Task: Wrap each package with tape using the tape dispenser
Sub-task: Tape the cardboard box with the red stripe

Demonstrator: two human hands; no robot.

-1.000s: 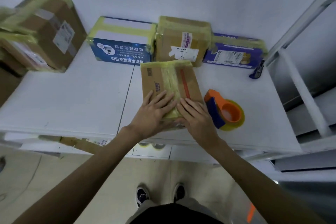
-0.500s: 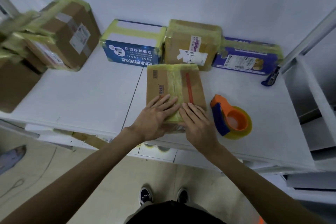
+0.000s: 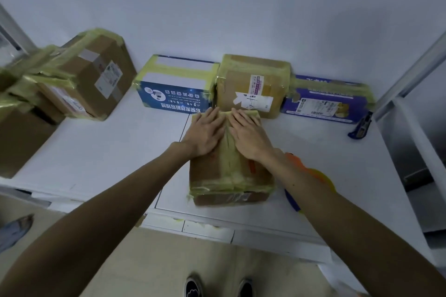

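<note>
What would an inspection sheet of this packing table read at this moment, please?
Surface: white table, with a seam running under the package.
Job's things: brown package near the front edge, a yellowish tape strip along its top; tape dispenser to its right, partly hidden by the right forearm; taped blue box, brown box and purple box in a row along the wall; stacked taped boxes at left.
Clutter: blue cutter at right.
Grippers: left hand and right hand flat on the package's far end, fingers straight, either side of the strip.
Cables: nothing seen.
Surroundings: white wall; metal frame at right; floor and shoes below.
</note>
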